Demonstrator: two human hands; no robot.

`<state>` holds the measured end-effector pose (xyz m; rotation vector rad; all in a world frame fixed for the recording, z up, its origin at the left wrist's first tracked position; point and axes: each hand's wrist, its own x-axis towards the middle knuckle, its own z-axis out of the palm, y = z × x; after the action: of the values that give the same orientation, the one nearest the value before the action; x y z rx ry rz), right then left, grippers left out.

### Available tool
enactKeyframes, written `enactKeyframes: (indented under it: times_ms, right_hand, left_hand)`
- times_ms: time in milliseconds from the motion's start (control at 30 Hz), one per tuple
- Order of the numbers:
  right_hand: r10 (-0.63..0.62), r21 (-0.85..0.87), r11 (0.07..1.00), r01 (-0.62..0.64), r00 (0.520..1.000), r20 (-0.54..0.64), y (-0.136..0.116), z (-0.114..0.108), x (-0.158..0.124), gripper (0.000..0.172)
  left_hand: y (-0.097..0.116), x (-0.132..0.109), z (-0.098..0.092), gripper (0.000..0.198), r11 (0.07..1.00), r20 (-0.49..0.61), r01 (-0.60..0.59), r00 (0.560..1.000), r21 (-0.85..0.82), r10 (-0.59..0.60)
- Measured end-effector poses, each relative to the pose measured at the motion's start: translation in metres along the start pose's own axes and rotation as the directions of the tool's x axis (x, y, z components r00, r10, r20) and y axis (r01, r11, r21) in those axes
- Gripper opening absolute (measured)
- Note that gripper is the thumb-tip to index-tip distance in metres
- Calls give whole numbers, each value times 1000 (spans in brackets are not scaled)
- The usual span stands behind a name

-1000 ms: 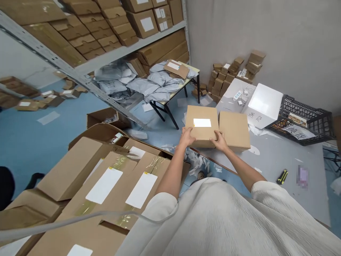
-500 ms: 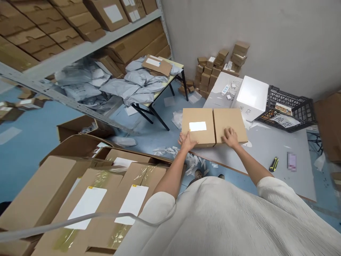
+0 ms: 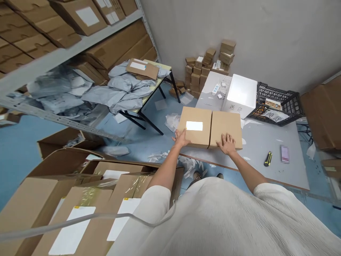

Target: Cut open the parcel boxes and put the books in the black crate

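Note:
Two brown cardboard boxes lie side by side on a grey table [image 3: 269,142]. The left box [image 3: 195,127] carries a white label; the right box [image 3: 226,122] is plain. My left hand [image 3: 181,137] rests at the near left edge of the labelled box, fingers bent against it. My right hand [image 3: 226,143] lies flat on the near part of the plain box, fingers spread.
A white foam box [image 3: 241,94] and a black plastic crate [image 3: 277,103] stand behind the boxes. A yellow-black utility knife [image 3: 268,158] lies to the right. Large taped cartons [image 3: 87,199] crowd my left. A folding table with grey mailer bags [image 3: 128,85] and shelving stand further left.
My right hand moved off the labelled box onto the plain box and slid toward its near edge. My left hand stays at the labelled box. The view swung to the right.

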<state>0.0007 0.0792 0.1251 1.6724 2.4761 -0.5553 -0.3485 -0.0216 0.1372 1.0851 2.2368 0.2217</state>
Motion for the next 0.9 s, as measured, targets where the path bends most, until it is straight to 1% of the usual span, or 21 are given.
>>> enactKeyframes:
  times_ms: [67, 133, 267, 433, 567, 667, 733, 800, 900]
  right_hand:
    - [19, 32, 999, -18, 999, -31, 4, 2, -5, 89]
    - [49, 53, 997, -48, 998, -32, 7, 0, -8, 88]
    - [86, 95, 992, -84, 996, -15, 10, -8, -7, 87]
    - [118, 85, 989, -119, 993, 18, 14, -17, -2, 92]
    - [134, 80, 987, -138, 990, 51, 16, -21, 3, 92]
    - [134, 97, 985, -141, 988, 70, 19, -26, 9, 90]
    - [127, 127, 983, -135, 989, 72, 21, -30, 12, 85]
    - [103, 149, 983, -111, 993, 59, 22, -36, 13, 75]
    - [28, 163, 986, -26, 1000, -11, 20, -45, 14, 57]
  left_hand:
    - [5, 6, -3, 142, 999, 15, -31, 999, 8, 31]
    - [11, 13, -5, 143, 998, 25, -59, 998, 13, 59]
    - [22, 25, -8, 145, 995, 44, -93, 995, 21, 92]
    - [31, 36, -10, 146, 992, 77, -121, 990, 30, 119]
    - [34, 40, -11, 140, 991, 58, -129, 990, 31, 127]
    - [35, 39, -11, 134, 991, 31, -134, 991, 31, 133]
    - [36, 34, -10, 125, 989, 12, -141, 990, 37, 140]
    - [39, 26, -8, 114, 989, -16, -144, 989, 39, 144]
    - [43, 8, -3, 100, 989, -77, -142, 987, 26, 144]
